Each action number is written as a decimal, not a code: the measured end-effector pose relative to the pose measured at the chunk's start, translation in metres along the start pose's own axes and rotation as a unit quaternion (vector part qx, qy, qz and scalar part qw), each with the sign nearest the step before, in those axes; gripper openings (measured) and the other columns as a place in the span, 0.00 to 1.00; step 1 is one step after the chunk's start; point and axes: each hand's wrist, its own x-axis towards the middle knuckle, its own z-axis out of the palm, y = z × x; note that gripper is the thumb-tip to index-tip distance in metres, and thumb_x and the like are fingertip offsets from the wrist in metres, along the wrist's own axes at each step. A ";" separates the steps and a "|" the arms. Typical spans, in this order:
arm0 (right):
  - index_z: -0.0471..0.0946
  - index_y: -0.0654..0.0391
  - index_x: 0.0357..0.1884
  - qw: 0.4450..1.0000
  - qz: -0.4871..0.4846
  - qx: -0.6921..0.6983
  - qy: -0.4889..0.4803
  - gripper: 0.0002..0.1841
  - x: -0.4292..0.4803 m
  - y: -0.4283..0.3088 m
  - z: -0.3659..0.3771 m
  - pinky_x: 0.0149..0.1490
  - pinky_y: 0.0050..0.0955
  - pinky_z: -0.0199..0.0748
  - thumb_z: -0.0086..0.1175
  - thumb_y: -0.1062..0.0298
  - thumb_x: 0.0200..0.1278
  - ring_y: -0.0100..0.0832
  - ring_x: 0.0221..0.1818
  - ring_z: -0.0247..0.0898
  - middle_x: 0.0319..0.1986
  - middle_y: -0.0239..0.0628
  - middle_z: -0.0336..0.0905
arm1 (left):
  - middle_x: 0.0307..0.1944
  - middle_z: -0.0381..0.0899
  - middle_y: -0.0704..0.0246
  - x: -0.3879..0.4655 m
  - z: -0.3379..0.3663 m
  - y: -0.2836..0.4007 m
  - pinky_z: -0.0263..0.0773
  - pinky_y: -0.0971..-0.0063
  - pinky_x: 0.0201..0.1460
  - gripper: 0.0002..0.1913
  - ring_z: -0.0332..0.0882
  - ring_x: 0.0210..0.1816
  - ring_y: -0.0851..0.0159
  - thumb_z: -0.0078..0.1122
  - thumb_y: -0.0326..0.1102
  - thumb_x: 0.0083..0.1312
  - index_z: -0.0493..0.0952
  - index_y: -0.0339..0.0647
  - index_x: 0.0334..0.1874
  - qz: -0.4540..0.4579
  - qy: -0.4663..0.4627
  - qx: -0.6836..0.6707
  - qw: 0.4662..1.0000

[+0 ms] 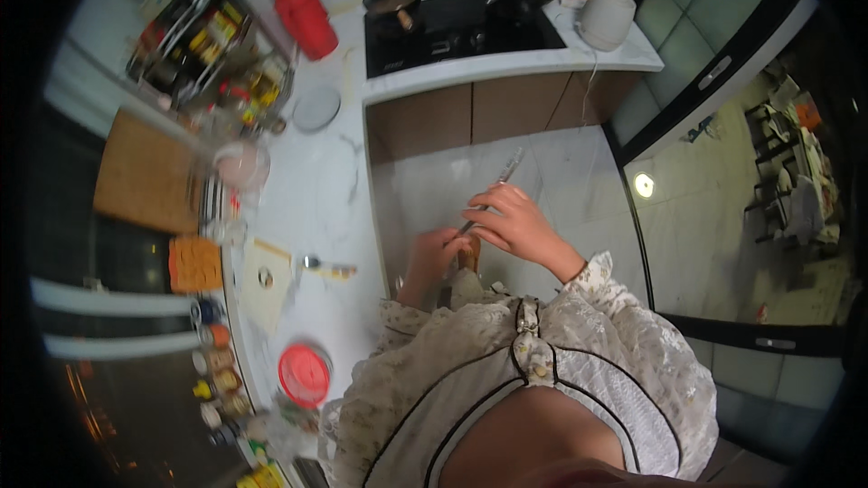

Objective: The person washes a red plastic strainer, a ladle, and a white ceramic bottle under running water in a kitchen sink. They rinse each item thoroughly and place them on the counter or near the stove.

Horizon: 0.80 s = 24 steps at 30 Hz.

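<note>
Both my hands are raised in front of my body, over the floor beside the counter. A slim, stick-like utensil [513,163] slants between them, its upper end pale and patterned, its lower part dark. I cannot tell exactly what kind it is. My right hand [512,220] grips it around the middle, with the fingers curled over the shaft. At the lower end, the fingers of my left hand [434,257] close on it; this hand is blurred. The tip is partly hidden by my fingers.
Left of me runs a white marbled counter [339,196] with a red-rimmed container [304,374], a cutting board [152,173], a round plate [317,108] and a red thermos [305,17]. Ahead, a black cooktop [454,47] bears two lidded pans. A white kettle-like appliance [607,17] stands right of it.
</note>
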 end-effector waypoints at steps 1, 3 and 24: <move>0.77 0.55 0.40 0.999 0.024 -0.008 0.033 0.14 0.001 0.006 0.002 0.44 0.36 0.69 0.63 0.71 0.47 0.42 0.35 0.70 0.35 0.36 0.73 | 0.24 0.80 0.66 0.015 -0.005 0.004 0.67 0.73 0.28 0.09 0.73 0.22 0.69 0.54 0.35 0.61 0.79 0.36 0.32 0.001 -0.004 0.021 1.000; 0.76 0.56 0.39 0.989 0.081 0.007 0.123 0.12 0.001 0.023 0.013 0.41 0.32 0.69 0.62 0.73 0.51 0.36 0.34 0.71 0.37 0.36 0.73 | 0.25 0.81 0.67 0.039 -0.013 0.004 0.67 0.76 0.28 0.09 0.73 0.22 0.73 0.54 0.34 0.62 0.80 0.36 0.33 0.003 -0.010 0.033 0.999; 0.69 0.65 0.38 0.842 0.391 0.263 0.261 0.07 0.127 0.409 -0.135 0.35 0.19 0.70 0.47 0.71 0.68 0.20 0.27 0.68 0.31 0.34 0.73 | 0.48 0.77 0.57 0.373 0.005 0.054 0.63 0.63 0.59 0.19 0.72 0.52 0.52 0.59 0.31 0.58 0.73 0.37 0.53 0.031 0.033 0.152 0.987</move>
